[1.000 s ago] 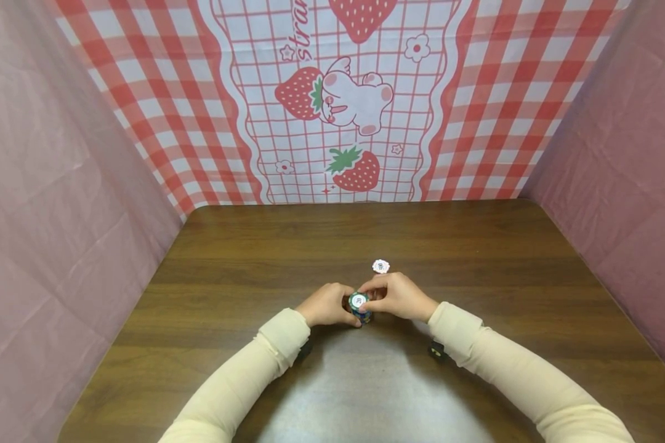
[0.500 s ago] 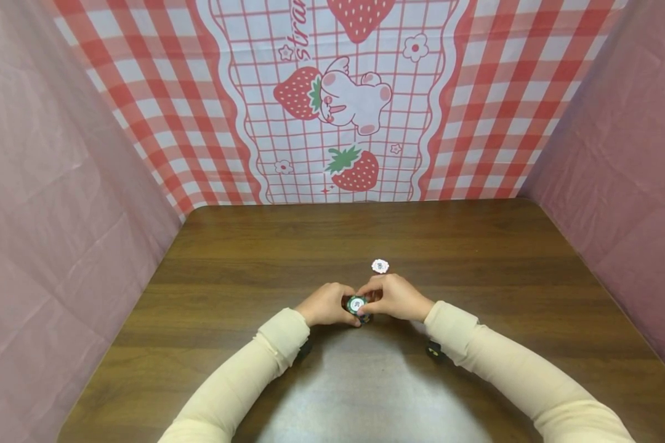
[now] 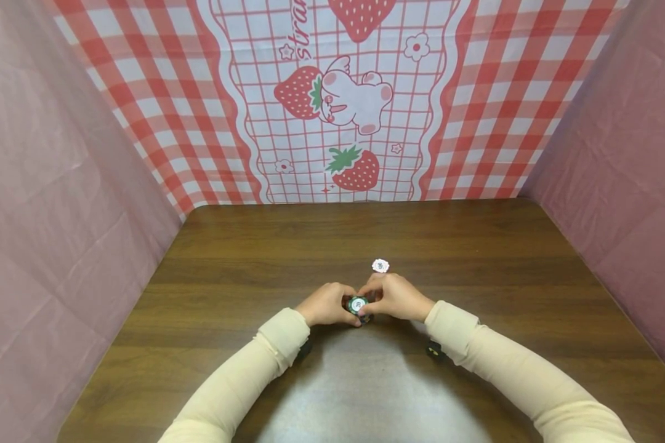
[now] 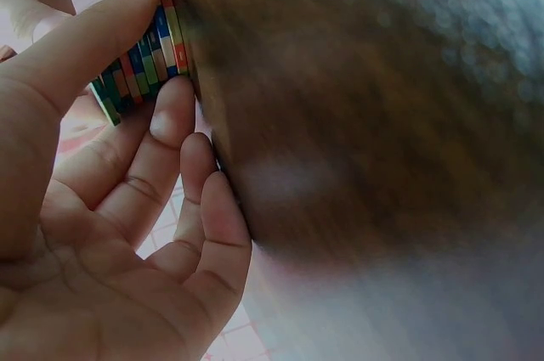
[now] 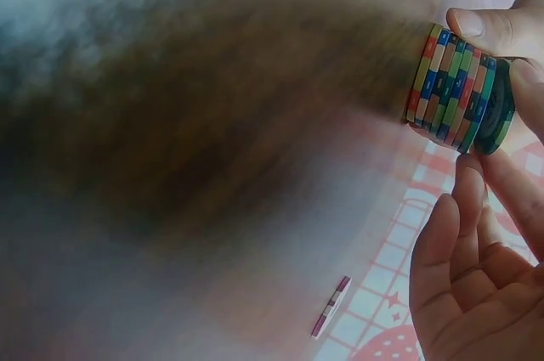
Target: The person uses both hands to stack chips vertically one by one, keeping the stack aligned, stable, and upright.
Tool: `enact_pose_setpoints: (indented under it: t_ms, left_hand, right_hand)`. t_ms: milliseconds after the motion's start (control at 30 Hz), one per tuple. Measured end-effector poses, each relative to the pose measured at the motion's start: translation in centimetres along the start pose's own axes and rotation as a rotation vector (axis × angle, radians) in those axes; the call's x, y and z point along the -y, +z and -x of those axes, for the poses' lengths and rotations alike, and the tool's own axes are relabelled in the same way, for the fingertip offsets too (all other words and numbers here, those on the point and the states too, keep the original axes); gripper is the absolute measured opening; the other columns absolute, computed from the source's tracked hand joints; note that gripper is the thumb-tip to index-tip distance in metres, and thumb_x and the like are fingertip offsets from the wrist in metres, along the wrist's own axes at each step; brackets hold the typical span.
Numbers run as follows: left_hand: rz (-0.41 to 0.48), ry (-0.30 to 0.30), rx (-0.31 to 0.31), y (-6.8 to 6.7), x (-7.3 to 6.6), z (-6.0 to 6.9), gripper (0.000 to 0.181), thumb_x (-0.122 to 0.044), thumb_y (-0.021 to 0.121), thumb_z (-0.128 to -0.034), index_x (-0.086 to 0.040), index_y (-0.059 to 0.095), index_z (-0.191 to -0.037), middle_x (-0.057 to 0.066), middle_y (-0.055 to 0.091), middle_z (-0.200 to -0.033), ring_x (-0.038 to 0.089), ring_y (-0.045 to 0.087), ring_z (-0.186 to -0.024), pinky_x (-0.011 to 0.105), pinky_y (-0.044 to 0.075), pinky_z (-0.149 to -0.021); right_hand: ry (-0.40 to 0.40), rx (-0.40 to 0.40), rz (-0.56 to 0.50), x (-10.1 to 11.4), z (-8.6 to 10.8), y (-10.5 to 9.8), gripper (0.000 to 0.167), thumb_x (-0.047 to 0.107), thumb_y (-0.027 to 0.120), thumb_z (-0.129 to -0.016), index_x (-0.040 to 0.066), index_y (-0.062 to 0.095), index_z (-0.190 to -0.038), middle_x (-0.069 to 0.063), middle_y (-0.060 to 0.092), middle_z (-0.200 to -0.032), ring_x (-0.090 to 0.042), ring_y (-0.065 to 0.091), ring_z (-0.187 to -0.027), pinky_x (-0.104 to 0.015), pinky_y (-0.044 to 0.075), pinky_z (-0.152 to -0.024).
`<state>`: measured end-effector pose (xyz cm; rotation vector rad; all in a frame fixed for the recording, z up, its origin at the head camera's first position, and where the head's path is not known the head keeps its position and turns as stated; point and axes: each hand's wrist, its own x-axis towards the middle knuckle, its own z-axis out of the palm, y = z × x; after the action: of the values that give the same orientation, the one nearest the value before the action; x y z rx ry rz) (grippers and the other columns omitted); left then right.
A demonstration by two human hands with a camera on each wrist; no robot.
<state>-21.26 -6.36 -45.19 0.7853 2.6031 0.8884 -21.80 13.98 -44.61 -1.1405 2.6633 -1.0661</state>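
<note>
Between both hands stands a short stack of poker chips [image 5: 450,89] with many-coloured edges, upright on the table. My left hand [image 3: 326,304] grips its side, thumb on the near side and fingers opposite, as the left wrist view shows on the stack's lower chips [image 4: 153,55]. With thumb and finger, my right hand [image 3: 397,297] pinches a green poker chip [image 3: 357,303] with a white centre at the top. In the right wrist view this green chip [image 5: 497,115] tilts a little against the stack; full contact cannot be told.
A white poker chip [image 3: 380,266] lies flat on the brown wooden table [image 3: 244,246], just beyond my right hand. Behind the table hangs a red-checked strawberry cloth [image 3: 487,123]. Pink cloth walls [image 3: 77,184] flank both sides.
The right hand has moved slightly left and the green chip has come down a little, covering more of the stack. The left hand and the white chip stay in place.
</note>
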Motion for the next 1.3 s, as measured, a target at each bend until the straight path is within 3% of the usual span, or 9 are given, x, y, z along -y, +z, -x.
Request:
enact_pose_setpoints:
  t_ms: [933,1133,1300]
  left_hand:
    - [0.014,0.004,0.008,-0.1,-0.1,0.1,0.029,-0.025,0.088,-0.0707,-0.013,0.069,-0.089,-0.008,0.061,-0.072,0.004,0.052,-0.066,0.020,0.042,-0.062]
    - [0.002,-0.002,0.008,-0.1,-0.1,0.0,0.029,-0.026,0.088,-0.0707,-0.012,0.068,-0.087,-0.007,0.061,-0.073,0.004,0.052,-0.066,0.020,0.043,-0.061]
    - [-0.007,-0.004,0.006,0.0,-0.1,0.0,0.031,-0.025,0.088,-0.0704,-0.011,0.069,-0.090,-0.007,0.062,-0.073,0.004,0.052,-0.066,0.020,0.043,-0.062]
  right_hand:
    - [0.082,0.051,0.020,0.5,0.1,-0.4,0.027,0.026,0.084,-0.074,0.013,0.075,-0.096,0.004,0.068,-0.087,-0.015,0.061,-0.072,-0.018,0.046,-0.063]
    - [0.092,0.039,0.009,0.3,0.1,-0.5,0.028,0.027,0.083,-0.076,0.013,0.074,-0.098,0.003,0.069,-0.089,-0.015,0.062,-0.075,-0.019,0.047,-0.065]
    - [0.108,-0.015,-0.028,0.2,0.1,-1.1,0.032,0.025,0.081,-0.080,0.008,0.072,-0.106,-0.002,0.069,-0.091,-0.007,0.059,-0.073,-0.021,0.049,-0.066]
